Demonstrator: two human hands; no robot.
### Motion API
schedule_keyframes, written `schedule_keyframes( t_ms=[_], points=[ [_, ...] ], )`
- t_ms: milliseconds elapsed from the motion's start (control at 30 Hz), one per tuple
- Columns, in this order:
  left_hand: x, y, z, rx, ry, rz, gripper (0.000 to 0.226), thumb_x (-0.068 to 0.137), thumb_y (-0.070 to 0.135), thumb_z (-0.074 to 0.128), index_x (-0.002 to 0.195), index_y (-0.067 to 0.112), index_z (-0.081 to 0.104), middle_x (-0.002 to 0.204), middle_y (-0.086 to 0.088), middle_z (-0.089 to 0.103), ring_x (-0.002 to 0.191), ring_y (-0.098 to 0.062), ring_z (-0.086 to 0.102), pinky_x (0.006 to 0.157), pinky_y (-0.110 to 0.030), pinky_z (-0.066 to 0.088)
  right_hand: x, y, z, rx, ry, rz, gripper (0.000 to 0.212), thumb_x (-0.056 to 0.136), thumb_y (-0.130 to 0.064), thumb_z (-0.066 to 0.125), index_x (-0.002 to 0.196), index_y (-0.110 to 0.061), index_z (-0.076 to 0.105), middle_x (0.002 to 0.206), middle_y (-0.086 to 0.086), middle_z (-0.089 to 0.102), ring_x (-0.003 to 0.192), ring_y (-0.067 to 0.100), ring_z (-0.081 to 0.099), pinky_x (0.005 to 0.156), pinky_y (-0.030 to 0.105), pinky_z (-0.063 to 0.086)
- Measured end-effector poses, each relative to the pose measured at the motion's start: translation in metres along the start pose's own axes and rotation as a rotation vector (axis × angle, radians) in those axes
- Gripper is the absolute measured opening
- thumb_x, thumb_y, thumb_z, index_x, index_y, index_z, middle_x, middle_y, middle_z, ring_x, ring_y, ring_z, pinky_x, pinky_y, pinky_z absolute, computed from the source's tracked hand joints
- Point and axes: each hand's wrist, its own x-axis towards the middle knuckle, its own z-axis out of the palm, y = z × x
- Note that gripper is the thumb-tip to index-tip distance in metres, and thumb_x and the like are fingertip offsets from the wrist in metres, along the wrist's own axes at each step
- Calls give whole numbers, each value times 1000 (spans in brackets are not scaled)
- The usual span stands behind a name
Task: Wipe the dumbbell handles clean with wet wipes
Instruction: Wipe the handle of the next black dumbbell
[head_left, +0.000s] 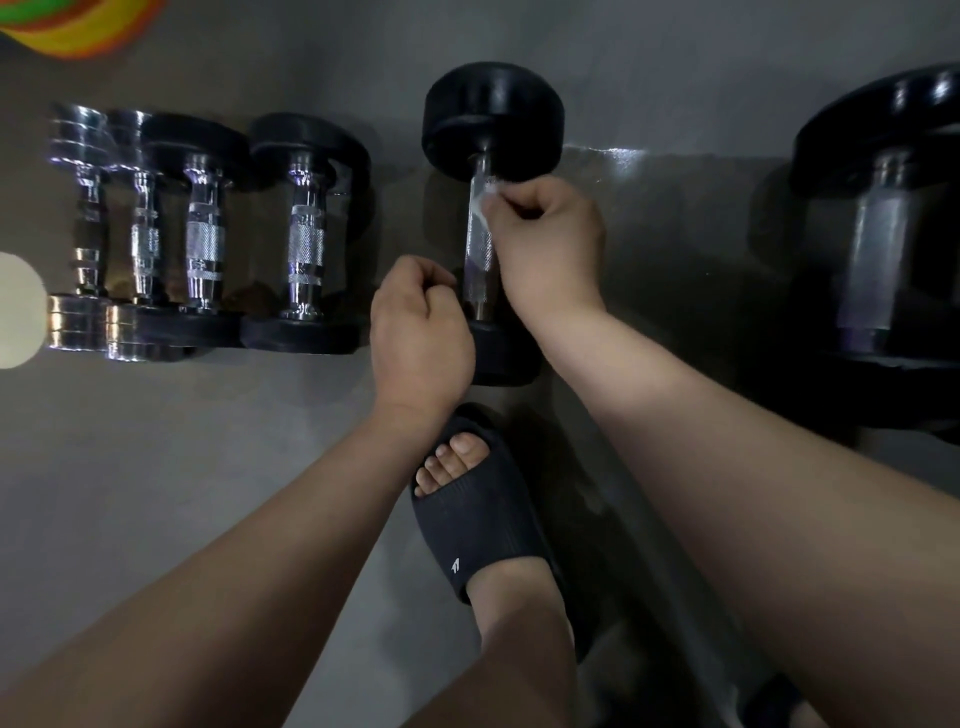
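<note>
Head cam: right grip (545, 244) pinching the wet wipe (480, 202) on the far end of the mid dumbbell (491, 119) handle (480, 254), down on the floor (208, 441). Left grip (421, 332) curled by the near end, can't tell if holding. Six dumbbells total, one wipe. One handle mid-wipe; the rest, can't tell.

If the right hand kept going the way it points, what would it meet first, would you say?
Probably the far black head, just beyond the wet wipe the right hand pinches on the handle.
</note>
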Motion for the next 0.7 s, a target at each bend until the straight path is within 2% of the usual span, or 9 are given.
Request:
schedule_keyframes(
  t_ms=[100, 233, 300, 400, 500, 600, 700],
  points=[
    [0, 2, 0, 20, 9, 7, 19, 85, 18, 40, 81, 31, 54, 82, 5, 61, 82, -21, 59, 70, -37, 48, -4, 2, -4, -32, -67, 10, 8, 83, -23, 78, 88, -17, 79, 81, -9, 75, 78, 4, 69, 76, 25, 56],
    [-4, 6, 3, 43, 24, 13, 17, 83, 19, 40, 82, 28, 54, 83, 5, 61, 91, -26, 59, 79, -42, 50, 24, -6, 5, 122, 60, 210, 10, 84, -28, 76, 87, -19, 77, 75, -7, 75, 74, 11, 72, 78, 37, 61],
    [-7, 10, 5, 64, 20, 14, 17, 84, 16, 41, 84, 23, 56, 84, 7, 59, 96, -26, 56, 80, -37, 46, 29, -5, 5, 149, 92, 270, 12, 86, -29, 75, 85, -17, 76, 73, -5, 75, 71, 14, 72, 76, 39, 62],
    [-15, 20, 10, 147, 3, 55, 16, 90, 11, 43, 90, 17, 57, 91, 6, 57, 99, -18, 46, 80, -27, 35, 25, 0, -8, 163, 27, 274, 14, 85, -27, 74, 78, -15, 75, 72, 1, 75, 70, 17, 72, 74, 41, 62],
    [-22, 29, 12, 149, -69, 135, 15, 90, 9, 43, 92, 15, 56, 96, 4, 58, 98, -15, 44, 84, -26, 37, 26, 5, -21, 174, -18, 256, 5, 86, -22, 75, 85, -18, 76, 77, -1, 76, 71, 11, 70, 79, 36, 62],
    [-17, 24, 9, 141, -30, 134, 15, 87, 7, 44, 92, 13, 57, 97, 0, 59, 101, -20, 46, 89, -30, 39, 31, 8, -24, 213, 59, 270, 14, 85, -22, 77, 96, -14, 73, 83, 1, 75, 72, 12, 69, 80, 37, 62],
    [-7, 16, 11, 120, -21, 17, 19, 87, 7, 43, 95, 15, 58, 100, -1, 60, 105, -25, 49, 93, -37, 42, 31, 8, -22, 188, 122, 263, 12, 86, -22, 75, 90, -12, 72, 78, 1, 74, 69, 13, 69, 76, 37, 62]
  ],
)
